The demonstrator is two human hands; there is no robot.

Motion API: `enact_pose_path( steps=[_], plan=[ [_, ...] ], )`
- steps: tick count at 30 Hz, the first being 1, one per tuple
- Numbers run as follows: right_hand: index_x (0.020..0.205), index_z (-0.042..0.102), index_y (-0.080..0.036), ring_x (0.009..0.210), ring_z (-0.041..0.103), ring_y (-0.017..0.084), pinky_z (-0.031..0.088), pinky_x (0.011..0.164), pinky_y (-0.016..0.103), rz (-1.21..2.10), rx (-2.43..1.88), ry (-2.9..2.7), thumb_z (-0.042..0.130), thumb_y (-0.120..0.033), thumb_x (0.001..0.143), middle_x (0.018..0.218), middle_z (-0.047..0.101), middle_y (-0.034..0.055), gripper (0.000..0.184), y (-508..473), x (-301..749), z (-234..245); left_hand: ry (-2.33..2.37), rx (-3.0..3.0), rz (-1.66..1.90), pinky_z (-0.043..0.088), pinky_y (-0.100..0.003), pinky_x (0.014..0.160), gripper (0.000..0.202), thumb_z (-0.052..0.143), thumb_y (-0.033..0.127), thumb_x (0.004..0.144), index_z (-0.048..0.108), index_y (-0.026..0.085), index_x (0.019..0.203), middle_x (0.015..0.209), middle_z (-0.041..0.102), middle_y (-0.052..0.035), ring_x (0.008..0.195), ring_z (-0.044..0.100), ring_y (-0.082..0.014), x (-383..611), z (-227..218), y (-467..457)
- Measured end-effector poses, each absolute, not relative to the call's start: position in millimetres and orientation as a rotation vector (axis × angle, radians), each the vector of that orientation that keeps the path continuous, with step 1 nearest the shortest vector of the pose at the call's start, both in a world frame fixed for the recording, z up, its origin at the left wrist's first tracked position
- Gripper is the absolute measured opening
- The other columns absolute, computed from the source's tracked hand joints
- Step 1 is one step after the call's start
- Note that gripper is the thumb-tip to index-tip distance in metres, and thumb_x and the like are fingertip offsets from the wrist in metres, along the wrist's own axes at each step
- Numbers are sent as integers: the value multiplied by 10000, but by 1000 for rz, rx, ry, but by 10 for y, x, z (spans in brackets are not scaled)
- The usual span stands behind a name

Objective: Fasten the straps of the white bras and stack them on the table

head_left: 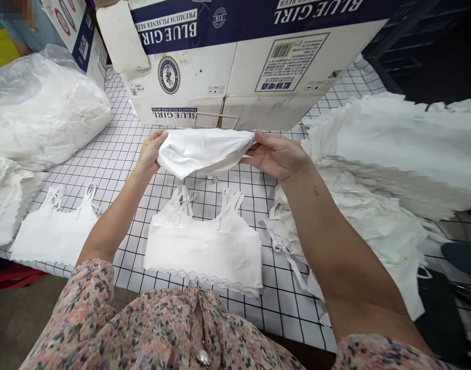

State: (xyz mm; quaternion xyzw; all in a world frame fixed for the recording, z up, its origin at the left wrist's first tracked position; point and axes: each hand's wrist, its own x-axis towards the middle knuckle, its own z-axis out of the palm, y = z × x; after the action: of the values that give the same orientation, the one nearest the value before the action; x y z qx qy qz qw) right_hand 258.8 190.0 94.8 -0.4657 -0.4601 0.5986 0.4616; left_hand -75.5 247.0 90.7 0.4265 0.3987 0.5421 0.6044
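Observation:
A white folded garment [204, 150] is held up above the checked table between both hands. My left hand [150, 151] grips its left end, fingers closed on the cloth. My right hand [276, 154] pinches the right end with thumb on top. Below them a white strappy crop top [204, 246] lies flat on the table right in front of me. Another white crop top [54, 231] lies flat at the left.
A large Blue Girl beer carton [235, 67] stands at the back of the grid-patterned table [115, 149]. A clear bag of white cloth [42, 108] sits at the left. A big heap of white garments [381, 169] fills the right side.

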Motion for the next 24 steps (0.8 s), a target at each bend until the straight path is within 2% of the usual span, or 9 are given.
enact_pose_path(
  steps=[3,7,11,12,14,16,19,21,24],
  plan=[
    [948,619,-286,1357,655,406,653,975,612,1443,-1184,-1087,779,-698,833,1274,754,127,457,1942,2567,959,910,1126,973,545,-258,622,541,1056,529,640,753,210,954,874,768,-34,688,688,-137,-768,965,2341],
    [956,615,-309,1395,620,370,660,943,554,1347,-1162,-977,863,-686,779,1350,725,77,485,2001,2624,975,970,1431,713,439,-244,574,417,1052,365,608,783,164,855,819,710,-32,648,602,-99,-807,990,2200],
    [894,627,-295,1277,661,351,654,897,518,1203,-1157,-1019,904,-765,722,1202,742,81,572,1970,2709,1052,982,1572,721,408,-243,586,521,1018,309,594,822,203,1065,810,652,15,652,538,-100,-790,901,2133],
    [876,630,-289,1218,681,342,652,884,508,1176,-1159,-1054,908,-787,706,1141,743,81,596,1945,2722,1085,979,1628,686,401,-250,592,452,996,336,629,828,197,1024,801,648,12,650,523,-103,-765,873,2125],
    [862,655,-282,1083,709,311,650,860,485,1124,-1134,-1148,907,-807,693,1019,732,68,607,1887,2740,1157,1043,1759,721,404,-267,617,237,923,358,728,784,183,809,772,635,-3,666,508,-117,-693,832,2130],
    [884,712,-278,975,714,275,649,859,460,1029,-1113,-1279,914,-740,725,942,722,50,529,1830,2759,1219,1186,1862,994,462,-289,698,229,843,275,814,673,196,683,809,640,-23,757,556,-152,-612,830,2185],
    [877,763,-266,833,676,229,623,872,435,718,-1266,-1533,924,-467,757,830,692,30,285,1776,2802,1276,1390,1866,1518,508,-319,842,350,756,80,858,501,222,665,853,618,-22,870,590,-182,-530,915,2361],
    [853,748,-266,715,595,200,584,822,422,523,-1405,-1628,883,-332,749,736,615,8,183,1755,2826,1314,1491,1836,1619,491,-320,843,447,729,5,852,396,234,659,741,523,11,797,556,-177,-507,1002,2486],
    [895,725,-287,652,513,190,514,707,388,505,-1365,-1623,784,-332,812,739,578,9,112,1701,2826,1437,1581,1793,1564,447,-308,780,494,732,-11,840,346,237,657,642,402,47,679,483,-155,-478,1104,2572]
  ],
)
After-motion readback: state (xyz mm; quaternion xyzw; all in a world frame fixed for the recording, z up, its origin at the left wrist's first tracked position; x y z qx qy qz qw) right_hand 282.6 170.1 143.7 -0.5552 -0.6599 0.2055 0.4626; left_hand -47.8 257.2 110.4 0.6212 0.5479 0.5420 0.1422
